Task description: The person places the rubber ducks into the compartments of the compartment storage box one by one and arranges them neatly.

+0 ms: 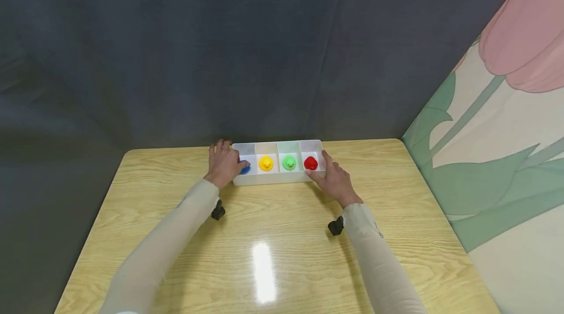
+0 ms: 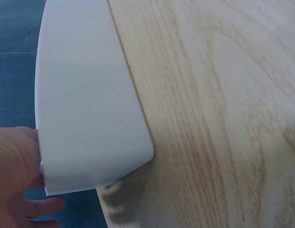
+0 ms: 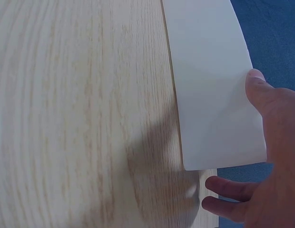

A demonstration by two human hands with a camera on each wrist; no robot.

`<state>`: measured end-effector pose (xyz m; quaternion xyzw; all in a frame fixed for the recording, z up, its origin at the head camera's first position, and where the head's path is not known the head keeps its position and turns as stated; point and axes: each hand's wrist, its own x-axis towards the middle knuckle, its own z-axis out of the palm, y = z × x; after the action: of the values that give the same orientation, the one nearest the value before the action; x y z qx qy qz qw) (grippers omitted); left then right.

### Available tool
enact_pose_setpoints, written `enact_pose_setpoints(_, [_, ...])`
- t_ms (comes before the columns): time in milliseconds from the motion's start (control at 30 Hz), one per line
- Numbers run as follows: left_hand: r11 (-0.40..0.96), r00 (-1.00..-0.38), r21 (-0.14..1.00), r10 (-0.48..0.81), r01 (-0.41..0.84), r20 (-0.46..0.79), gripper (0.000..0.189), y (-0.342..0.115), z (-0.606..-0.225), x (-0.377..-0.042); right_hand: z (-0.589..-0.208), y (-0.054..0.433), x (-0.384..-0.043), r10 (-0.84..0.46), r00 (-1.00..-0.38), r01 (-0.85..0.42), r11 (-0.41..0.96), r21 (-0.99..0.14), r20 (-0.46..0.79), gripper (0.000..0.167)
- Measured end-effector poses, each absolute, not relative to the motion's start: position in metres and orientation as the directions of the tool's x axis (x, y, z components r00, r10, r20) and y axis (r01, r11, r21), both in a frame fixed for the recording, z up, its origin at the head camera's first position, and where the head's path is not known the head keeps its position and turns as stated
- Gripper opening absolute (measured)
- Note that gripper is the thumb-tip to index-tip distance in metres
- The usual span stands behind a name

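A long white divided box lies at the table's far edge. In its compartments, from left to right, are a blue toy partly hidden by a thumb, a yellow rubber duck, a green rubber duck and a red toy. My left hand grips the box's left end, thumb over the rim and other fingers outside the end wall. At the right end my right hand holds the box, its thumb on the front rim and its fingers along the outside.
The light wood table extends toward me, with a bright reflection on it. A dark curtain hangs directly behind the box. To the right stands a panel with a tulip print. Small black wrist devices sit below both cuffs.
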<state>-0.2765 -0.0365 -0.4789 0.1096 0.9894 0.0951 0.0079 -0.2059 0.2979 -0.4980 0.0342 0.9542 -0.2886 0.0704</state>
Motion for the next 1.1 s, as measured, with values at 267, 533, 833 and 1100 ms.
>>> enact_pose_setpoints(267, [0.945, -0.971, 0.244, 0.234, 0.217, -0.043, 0.026, -0.0355, -0.4798, -0.2787, -0.4962, 0.2981, -0.2047, 0.019, -0.990, 0.093, 0.831, -0.548, -0.140, 0.098])
enact_pose_setpoints(533, [0.930, -0.966, 0.288, 0.254, 0.229, -0.052, 0.024, -0.0366, -0.4773, -0.2788, -0.4952, 0.2976, -0.2043, 0.025, -0.988, 0.105, 0.826, -0.553, -0.151, 0.098])
enact_pose_setpoints(833, [0.932, -0.965, 0.280, 0.255, 0.229, -0.061, 0.025, -0.0343, -0.4762, -0.2774, -0.4943, 0.2972, -0.2032, 0.027, -0.989, 0.104, 0.831, -0.547, -0.148, 0.097])
enact_pose_setpoints(1100, [0.929, -0.963, 0.291, 0.260, 0.230, -0.066, 0.026, -0.0352, -0.4754, -0.2769, -0.4940, 0.2971, -0.2044, 0.024, -0.989, 0.101, 0.837, -0.537, -0.149, 0.097])
